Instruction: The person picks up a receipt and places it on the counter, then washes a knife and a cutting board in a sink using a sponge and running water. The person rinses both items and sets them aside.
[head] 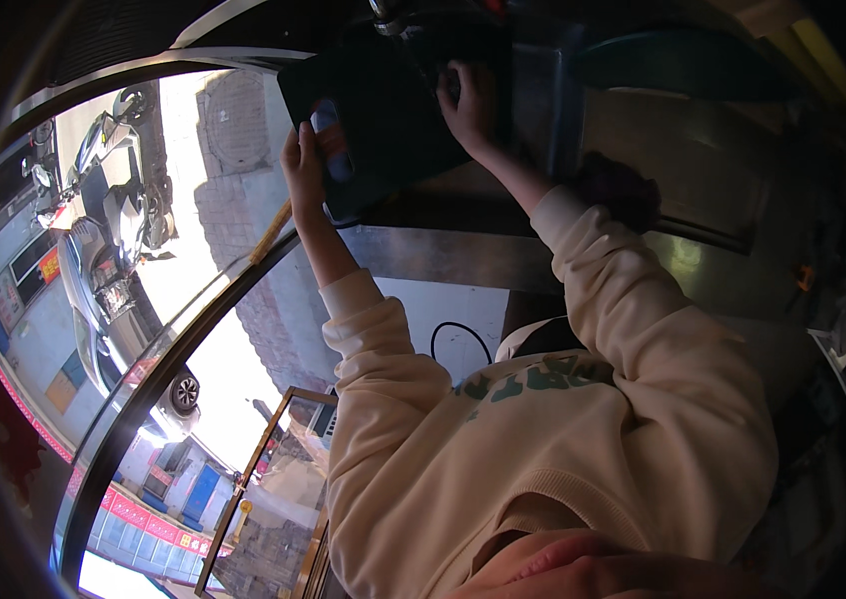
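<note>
A dark green board, flat and with a long handle slot near its left edge, lies tilted before me at the top of the view. My left hand grips that edge, thumb by the slot; blue-grey and reddish tones show in the slot. Over the right part of the board, my right hand has curled fingers; whether they hold a small dark thing is too dim to tell. The metal end of a faucet hangs above the board's far edge.
A metal counter edge runs nearer my body. What looks like a dark sink wall stands right of the board, with a dark purple bundle beside my right forearm. To the left are a window frame and a wooden stick.
</note>
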{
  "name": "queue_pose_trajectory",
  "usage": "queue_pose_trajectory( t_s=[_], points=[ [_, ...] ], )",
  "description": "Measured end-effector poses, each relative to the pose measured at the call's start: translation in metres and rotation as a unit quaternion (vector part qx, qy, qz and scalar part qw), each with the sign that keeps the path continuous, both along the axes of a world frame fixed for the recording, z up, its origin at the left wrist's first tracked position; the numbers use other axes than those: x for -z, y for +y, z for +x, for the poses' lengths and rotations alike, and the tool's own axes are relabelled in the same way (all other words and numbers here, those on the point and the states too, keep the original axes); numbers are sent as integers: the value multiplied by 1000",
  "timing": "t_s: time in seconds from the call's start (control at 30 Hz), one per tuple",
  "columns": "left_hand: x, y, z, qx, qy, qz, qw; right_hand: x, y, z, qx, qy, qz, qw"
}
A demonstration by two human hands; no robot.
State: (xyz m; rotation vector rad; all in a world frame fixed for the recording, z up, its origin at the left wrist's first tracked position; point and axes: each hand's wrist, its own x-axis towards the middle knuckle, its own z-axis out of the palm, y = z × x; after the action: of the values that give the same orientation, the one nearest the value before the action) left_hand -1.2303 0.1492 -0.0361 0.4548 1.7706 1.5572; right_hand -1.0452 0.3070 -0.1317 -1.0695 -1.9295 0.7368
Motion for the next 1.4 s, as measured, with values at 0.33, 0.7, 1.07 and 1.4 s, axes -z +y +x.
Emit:
queue_pose_trajectory(
  t_s=[0.33, 0.7, 1.07, 1.4],
  points=[
    [-31, -45, 7, -66, 49, -10, 997, -6, -44, 12, -90, 37, -8, 995],
    [-27, -66, 4, -106, 37, 26, 993, 7, 1, 8, 88, -9, -43, 995],
    [-28, -46, -2, -22, 2, 0, 1000, -33, -102, 8, -226, -10, 126, 966],
    [-3, 55, -2, 125, 50, -78, 988, -6, -9, 11, 14, -20, -4, 1000]
  ],
)
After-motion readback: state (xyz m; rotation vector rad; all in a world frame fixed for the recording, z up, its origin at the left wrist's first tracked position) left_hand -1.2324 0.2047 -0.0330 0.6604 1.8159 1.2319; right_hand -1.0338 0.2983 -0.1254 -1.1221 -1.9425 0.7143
